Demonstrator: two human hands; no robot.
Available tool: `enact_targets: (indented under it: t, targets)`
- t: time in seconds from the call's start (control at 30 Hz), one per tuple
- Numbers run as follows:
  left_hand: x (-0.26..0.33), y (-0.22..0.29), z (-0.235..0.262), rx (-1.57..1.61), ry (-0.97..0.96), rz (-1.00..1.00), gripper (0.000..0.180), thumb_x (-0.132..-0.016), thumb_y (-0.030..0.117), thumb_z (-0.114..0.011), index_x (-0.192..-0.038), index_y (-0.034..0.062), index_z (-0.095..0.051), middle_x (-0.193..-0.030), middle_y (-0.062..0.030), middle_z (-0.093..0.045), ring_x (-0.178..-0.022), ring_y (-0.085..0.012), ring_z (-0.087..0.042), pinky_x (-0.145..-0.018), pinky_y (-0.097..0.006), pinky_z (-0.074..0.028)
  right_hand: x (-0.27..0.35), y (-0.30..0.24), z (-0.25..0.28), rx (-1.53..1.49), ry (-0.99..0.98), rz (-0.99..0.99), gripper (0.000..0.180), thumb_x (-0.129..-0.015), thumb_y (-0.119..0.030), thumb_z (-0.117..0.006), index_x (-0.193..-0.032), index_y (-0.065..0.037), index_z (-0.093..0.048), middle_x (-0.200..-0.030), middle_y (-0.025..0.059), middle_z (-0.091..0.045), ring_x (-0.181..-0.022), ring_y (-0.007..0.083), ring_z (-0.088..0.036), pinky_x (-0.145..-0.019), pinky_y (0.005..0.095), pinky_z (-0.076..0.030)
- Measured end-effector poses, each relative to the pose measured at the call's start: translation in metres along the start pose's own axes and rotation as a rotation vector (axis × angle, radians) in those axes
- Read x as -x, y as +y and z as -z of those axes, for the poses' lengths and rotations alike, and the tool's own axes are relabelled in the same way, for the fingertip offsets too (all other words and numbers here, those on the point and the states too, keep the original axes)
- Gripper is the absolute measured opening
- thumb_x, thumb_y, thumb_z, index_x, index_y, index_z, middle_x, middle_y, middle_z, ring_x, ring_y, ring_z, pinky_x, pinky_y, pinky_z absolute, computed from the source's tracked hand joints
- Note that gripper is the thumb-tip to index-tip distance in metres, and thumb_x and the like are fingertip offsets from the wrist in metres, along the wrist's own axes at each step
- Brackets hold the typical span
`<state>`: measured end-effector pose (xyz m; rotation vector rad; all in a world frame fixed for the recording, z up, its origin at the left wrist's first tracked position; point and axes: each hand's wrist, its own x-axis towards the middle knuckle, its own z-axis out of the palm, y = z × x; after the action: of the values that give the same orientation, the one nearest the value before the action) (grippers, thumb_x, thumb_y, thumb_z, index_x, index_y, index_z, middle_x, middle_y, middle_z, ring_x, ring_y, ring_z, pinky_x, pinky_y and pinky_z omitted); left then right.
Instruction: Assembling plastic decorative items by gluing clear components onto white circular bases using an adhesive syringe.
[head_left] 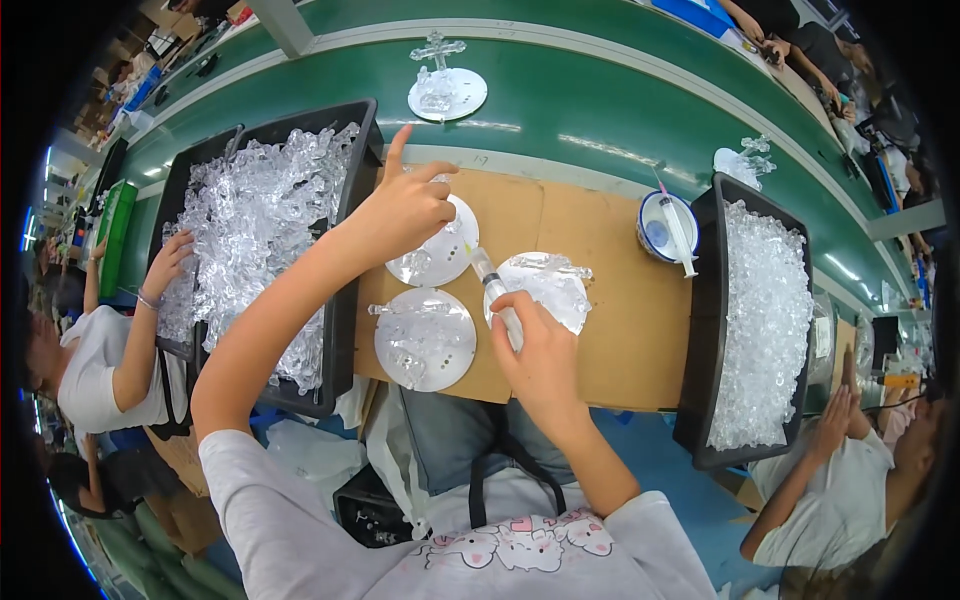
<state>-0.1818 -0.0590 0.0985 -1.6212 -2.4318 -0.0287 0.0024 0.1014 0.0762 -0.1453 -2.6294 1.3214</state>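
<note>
My right hand grips a clear syringe by its barrel, its narrow tip angled up and left toward the upper left white disc. Above that disc is my left hand, with some fingers stretched apart and the others bent; its thumb side is partly hidden. Clear plastic parts lie on the discs. A second white disc with clear pieces is nearer me. Beside the syringe, a third disc carries a clear piece lying across it. All three rest on brown cardboard.
Black bins of clear plastic parts stand left and right. By the right bin, a white bowl has another syringe across it. Beyond, a clear cross stands on a white disc. Other people work on both sides.
</note>
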Motion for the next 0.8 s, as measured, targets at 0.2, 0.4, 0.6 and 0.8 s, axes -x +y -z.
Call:
enact_targets:
  t: [0.2,0.4,0.6,0.8]
  targets:
    - [0.002,-0.003,-0.004,0.037,0.024,0.013,0.004,-0.072,0.013,-0.070,-0.069,0.0137,-0.069,-0.080,0.0006,-0.065,-0.115,-0.0161,-0.053,-0.109,-0.067,-0.006,-0.014,0.000,-0.010,0.081,-0.011,0.040,0.009,-0.083,-0.011,-0.060,-0.092,-0.009,-0.057,-0.079,0.0123,-0.065,-0.066,0.0316,-0.062,-0.057,0.0399,-0.046]
    - [0.004,-0.003,-0.005,0.056,0.021,0.024,0.005,-0.071,0.012,-0.071,-0.076,0.0133,-0.069,-0.075,0.0007,-0.061,-0.115,-0.0182,-0.054,-0.109,-0.066,-0.006,-0.013,0.007,-0.017,0.104,-0.021,-0.001,0.010,-0.083,-0.011,-0.061,-0.092,-0.010,-0.058,-0.079,0.0124,-0.065,-0.065,0.0313,-0.062,-0.056,0.0393,-0.046]
    - [0.004,-0.003,-0.006,0.073,0.019,0.033,0.005,-0.071,0.011,-0.071,-0.076,0.0130,-0.070,-0.074,0.0003,-0.061,-0.116,-0.0182,-0.053,-0.110,-0.065,-0.005,-0.015,0.005,-0.019,0.111,-0.009,0.016,0.010,-0.083,-0.011,-0.062,-0.092,-0.010,-0.059,-0.077,0.0122,-0.065,-0.062,0.0307,-0.061,-0.055,0.0384,-0.046]
    - [0.003,-0.002,-0.006,0.061,0.014,0.029,0.003,-0.071,0.011,-0.070,-0.069,0.0125,-0.069,-0.079,0.0001,-0.065,-0.116,-0.0173,-0.053,-0.109,-0.067,-0.008,-0.015,0.008,-0.023,0.106,0.031,0.038,0.009,-0.082,-0.011,-0.063,-0.091,-0.009,-0.061,-0.074,0.0124,-0.065,-0.058,0.0298,-0.060,-0.053,0.0374,-0.044]
